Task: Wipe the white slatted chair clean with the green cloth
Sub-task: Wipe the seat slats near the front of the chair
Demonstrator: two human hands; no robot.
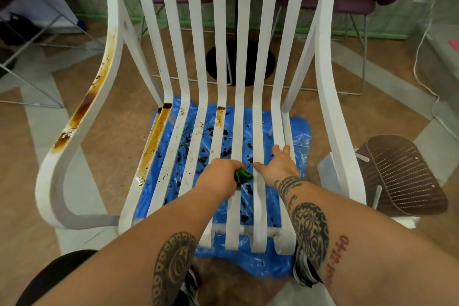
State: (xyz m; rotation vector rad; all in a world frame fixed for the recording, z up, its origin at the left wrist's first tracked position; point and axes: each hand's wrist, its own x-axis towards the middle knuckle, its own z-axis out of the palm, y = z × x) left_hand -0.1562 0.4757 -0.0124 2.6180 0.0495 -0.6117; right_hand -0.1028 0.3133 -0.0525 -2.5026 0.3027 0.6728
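Head camera, looking down: a white slatted chair [244, 32] fills the frame, its back slats rising to the top edge and its seat slats running toward the bottom centre. Just below the middle of the frame, the person's left hand [219, 172] has its fingers curled tight round a bunched green cloth [243, 176], pressing it onto a middle seat slat. Just to the right, the right hand [279, 165] lies flat with fingers spread on the right-hand seat slats, holding nothing and apparently steadying the chair.

The wiping looks to be mid-way. The slats at centre and right appear clean, while brown stains [155, 136] streak the leftmost seat slats and the armrest [84, 109] at middle left. The next move likely calls for carrying the cloth leftward onto those streaks, with firm rubbing. A blue plastic sheet [298, 136], flecked with dark spots, lies under the seat.
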